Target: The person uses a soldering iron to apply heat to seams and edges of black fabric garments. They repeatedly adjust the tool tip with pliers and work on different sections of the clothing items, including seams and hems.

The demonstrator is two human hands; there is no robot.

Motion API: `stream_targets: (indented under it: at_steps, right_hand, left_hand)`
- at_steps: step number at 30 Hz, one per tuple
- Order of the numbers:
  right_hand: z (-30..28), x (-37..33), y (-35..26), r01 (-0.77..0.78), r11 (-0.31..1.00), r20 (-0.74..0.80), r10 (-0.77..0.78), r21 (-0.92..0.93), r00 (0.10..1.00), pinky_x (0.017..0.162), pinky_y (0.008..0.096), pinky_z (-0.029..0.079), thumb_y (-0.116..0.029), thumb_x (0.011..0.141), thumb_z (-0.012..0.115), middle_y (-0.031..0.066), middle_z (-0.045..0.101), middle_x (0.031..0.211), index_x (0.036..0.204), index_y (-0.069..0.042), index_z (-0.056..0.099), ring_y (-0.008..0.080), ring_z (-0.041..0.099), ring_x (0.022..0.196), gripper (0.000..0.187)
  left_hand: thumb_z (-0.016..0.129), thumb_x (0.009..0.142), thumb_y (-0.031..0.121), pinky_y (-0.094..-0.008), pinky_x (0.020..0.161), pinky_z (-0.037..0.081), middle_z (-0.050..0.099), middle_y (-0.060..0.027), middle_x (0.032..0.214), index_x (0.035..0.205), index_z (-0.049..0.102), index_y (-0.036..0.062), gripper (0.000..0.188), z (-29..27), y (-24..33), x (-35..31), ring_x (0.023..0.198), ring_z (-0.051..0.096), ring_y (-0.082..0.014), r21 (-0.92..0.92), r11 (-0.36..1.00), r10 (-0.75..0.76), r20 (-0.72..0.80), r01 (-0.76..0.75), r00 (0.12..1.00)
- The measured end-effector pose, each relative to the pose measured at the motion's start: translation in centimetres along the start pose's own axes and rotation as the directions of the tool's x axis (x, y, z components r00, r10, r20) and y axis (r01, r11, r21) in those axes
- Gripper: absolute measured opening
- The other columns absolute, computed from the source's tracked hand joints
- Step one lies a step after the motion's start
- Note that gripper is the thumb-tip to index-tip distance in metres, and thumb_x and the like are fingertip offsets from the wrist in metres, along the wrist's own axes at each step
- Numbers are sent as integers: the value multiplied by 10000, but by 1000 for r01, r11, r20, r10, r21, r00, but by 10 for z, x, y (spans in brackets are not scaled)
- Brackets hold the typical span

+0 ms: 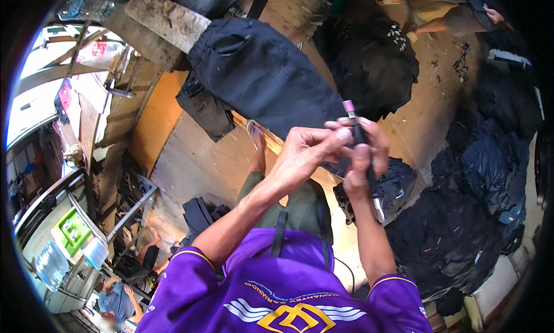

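A dark garment [259, 73] lay over a stained board [164, 19], its near end partly hidden. The left hand [309, 148] had its fingers bent; whether they pinched something, I could not tell. The right hand [372, 151] was curled around a slim dark tool [358, 133], partly covered, its pink tip [348, 106] visible above.

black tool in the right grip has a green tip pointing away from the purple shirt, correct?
Not green: the head view shows a pink tip. The black tool is in the right grip, tip pointing away from the purple shirt.
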State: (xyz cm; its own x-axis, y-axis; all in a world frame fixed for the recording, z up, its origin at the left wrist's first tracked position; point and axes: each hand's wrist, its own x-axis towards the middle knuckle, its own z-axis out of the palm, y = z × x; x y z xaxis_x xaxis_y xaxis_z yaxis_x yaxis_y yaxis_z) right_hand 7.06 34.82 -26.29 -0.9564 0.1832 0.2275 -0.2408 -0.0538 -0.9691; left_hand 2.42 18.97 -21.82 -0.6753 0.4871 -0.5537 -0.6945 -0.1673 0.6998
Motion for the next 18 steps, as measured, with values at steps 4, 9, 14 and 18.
stream_targets:
  at_steps: [4, 9, 14, 18]
  right_hand:
    - [-10, 28, 20, 85, 963, 105, -59, -255, 993, 1019, 517, 591, -188, 1154, 484, 214, 705, 1189, 1442, -29, 521, 357, 744, 1112, 331]
    - [16, 28, 53, -1, 970, 190, 48, -242, 981, 1081, 563, 548, -146, 1115, 522, 208, 722, 1109, 1421, -34, 505, 369, 745, 1099, 326]
    - [25, 26, 72, -40, 993, 124, 54, -114, 991, 1056, 511, 576, -59, 1040, 629, 255, 711, 1118, 1300, -20, 465, 336, 760, 1077, 310]
    - [20, 29, 73, -53, 983, 30, 59, -175, 998, 998, 435, 613, -21, 1020, 662, 287, 705, 1146, 1246, 0, 500, 306, 771, 1060, 279]
  left_hand:
    - [888, 862, 266, -498, 1152, 433, 748, -78, 1322, 1271, 786, 138, 441, -89, 16, 16, 1333, 606, -329, 952, 33, 807, 154, -304, 571]
    - [827, 917, 456, -589, 1290, 281, 539, -92, 1608, 1548, 590, 303, 691, -207, 51, 62, 1564, 403, -335, 951, -303, 691, 177, 57, 701]
    - [563, 1038, 556, -576, 1331, -23, 311, -131, 1774, 1638, 482, 156, 725, -241, 65, 72, 1679, 151, -331, 997, -78, 548, 30, 16, 836]
    - [570, 1038, 536, -574, 1330, -2, 345, -125, 1757, 1625, 494, 150, 707, -248, 68, 77, 1674, 170, -327, 995, -101, 591, 52, 10, 805]
